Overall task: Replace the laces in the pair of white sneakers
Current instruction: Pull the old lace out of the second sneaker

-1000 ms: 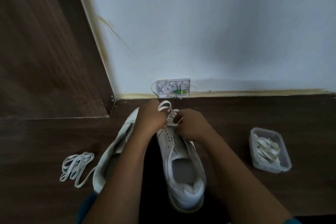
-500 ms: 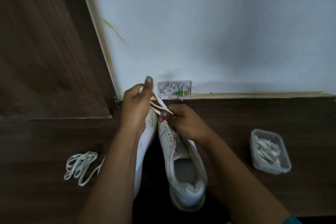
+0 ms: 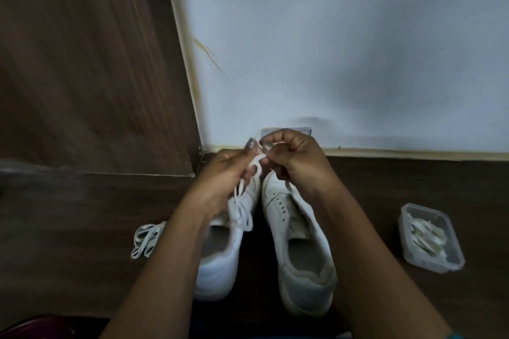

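The two white sneakers stand side by side on a dark wooden surface [image 3: 82, 228], toes towards the wall [image 3: 358, 63] and heels towards the person. The right sneaker [image 3: 303, 278] shows a row of empty eyelets along its upper. The left sneaker [image 3: 220, 270], just beside it, has white lacing lying loose across its tongue.

Both hands are raised above the toe of the right sneaker, close together and almost touching. The left hand [image 3: 225, 173] has its fingers curled and pinches a white lace [image 3: 257, 166], which loops down towards the left sneaker's lacing. The right hand [image 3: 297, 157] is also curled, its thumb and fingertips pinching the same lace near its top. A short strand shows under this hand, over the right sneaker's toe. I cannot tell whether it belongs to the same lace.

A loose bundle of white laces [image 3: 146, 239] lies beyond the left sneaker, well to the left of the right sneaker. A clear plastic container [image 3: 435, 265] holding more laces [image 3: 424, 237] sits to the right of the right sneaker, apart from it. A wall socket plate [image 3: 304, 131] shows partly behind the hands, beyond the right sneaker's toe.
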Demonstrator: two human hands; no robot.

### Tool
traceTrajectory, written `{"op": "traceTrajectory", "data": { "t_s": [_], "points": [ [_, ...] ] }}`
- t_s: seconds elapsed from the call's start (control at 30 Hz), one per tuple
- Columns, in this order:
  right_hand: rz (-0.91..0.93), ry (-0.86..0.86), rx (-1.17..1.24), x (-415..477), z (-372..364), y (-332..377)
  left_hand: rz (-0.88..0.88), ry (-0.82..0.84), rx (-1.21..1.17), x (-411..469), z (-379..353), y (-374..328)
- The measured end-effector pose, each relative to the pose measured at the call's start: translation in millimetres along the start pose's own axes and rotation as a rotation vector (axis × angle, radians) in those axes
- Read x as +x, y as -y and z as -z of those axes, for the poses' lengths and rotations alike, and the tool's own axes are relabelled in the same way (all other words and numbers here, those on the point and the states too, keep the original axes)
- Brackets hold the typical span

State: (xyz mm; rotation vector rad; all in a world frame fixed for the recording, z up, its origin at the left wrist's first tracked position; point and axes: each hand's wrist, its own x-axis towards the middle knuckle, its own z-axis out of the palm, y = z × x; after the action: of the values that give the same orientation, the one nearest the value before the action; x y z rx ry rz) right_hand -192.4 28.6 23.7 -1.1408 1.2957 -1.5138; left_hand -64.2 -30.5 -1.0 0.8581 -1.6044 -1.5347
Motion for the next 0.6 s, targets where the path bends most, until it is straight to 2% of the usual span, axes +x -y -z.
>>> {"op": "traceTrajectory", "data": {
  "t_s": [0.07, 0.13, 0.23, 0.33, 0.37, 0.43, 0.47, 0.5, 0.53, 0.6],
  "points": [
    [-0.003, 0.007, -0.043, 1, -12, -5, 0.096, -0.075, -0.46, 0, 11, -8],
    [-0.004, 0.07, -0.111, 2, -22, -10, 0.122, -0.121, -0.808, -1, 29, -14],
    [-0.095, 0.254, -0.251, 2, -33, -13, 0.068, -0.157, -1.03, -1, 56, -12],
    [-0.153, 0.299, -0.286, 2, -48, -11, 0.05, -0.155, -0.926, -4, 66, -10],
    [-0.142, 0.269, -0.242, 3, -54, -10, 0.032, -0.213, -0.762, -4, 68, -6],
    [-0.093, 0.191, -0.102, 5, -66, -6, -0.016, -0.312, -0.233, -7, 71, 3],
    [-0.062, 0.156, -0.031, 5, -71, -3, -0.003, -0.271, -0.03, -10, 70, 5],
    [-0.032, 0.127, 0.021, 6, -76, -2, 0.03, -0.175, 0.064, -14, 71, 7],
    [-0.007, 0.099, 0.039, 7, -80, -1, 0.083, -0.087, 0.045, -19, 72, 7],
    [0.024, 0.051, -0.027, 11, -86, -4, 0.139, -0.093, -0.191, -26, 79, 1]
  ]
}}
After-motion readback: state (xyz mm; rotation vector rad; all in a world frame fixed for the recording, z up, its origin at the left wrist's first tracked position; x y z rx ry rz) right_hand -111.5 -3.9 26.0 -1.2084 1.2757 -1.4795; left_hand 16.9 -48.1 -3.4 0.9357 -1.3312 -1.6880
